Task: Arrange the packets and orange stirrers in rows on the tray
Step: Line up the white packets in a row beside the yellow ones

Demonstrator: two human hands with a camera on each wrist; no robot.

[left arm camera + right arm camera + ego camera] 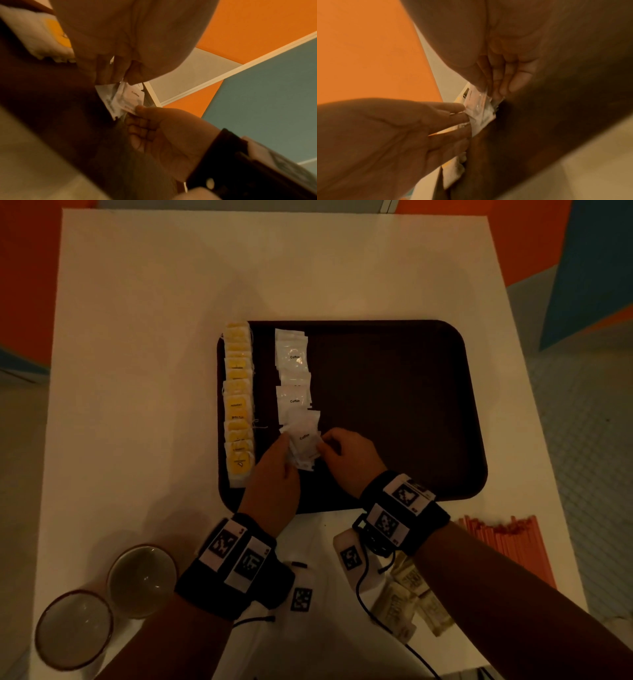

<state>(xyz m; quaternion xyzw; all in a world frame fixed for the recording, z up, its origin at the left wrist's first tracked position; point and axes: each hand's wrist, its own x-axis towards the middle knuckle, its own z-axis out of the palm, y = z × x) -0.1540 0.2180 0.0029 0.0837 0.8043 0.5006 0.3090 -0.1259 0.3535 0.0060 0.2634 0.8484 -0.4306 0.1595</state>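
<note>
A dark brown tray (pixel 394 405) lies on the white table. A row of yellow packets (pixel 238 405) runs along its left edge, and beside it a row of white coffee packets (pixel 293 371). At the near end of the white row, both hands hold a small tilted stack of coffee packets (pixel 304 441). My left hand (pixel 286 445) pinches the stack's left edge between thumb and fingers (pixel 104 70). My right hand (pixel 323 445) pinches the right edge, thumb on top (pixel 139 108), with the other fingers curled. The orange stirrers (pixel 507 539) lie off the tray at the right.
Beige packets (pixel 407 594) lie loose on the table under my right forearm. Two round cups (pixel 142 580) (pixel 73 630) stand at the near left corner. The tray's right half holds nothing. Orange and blue walls surround the table.
</note>
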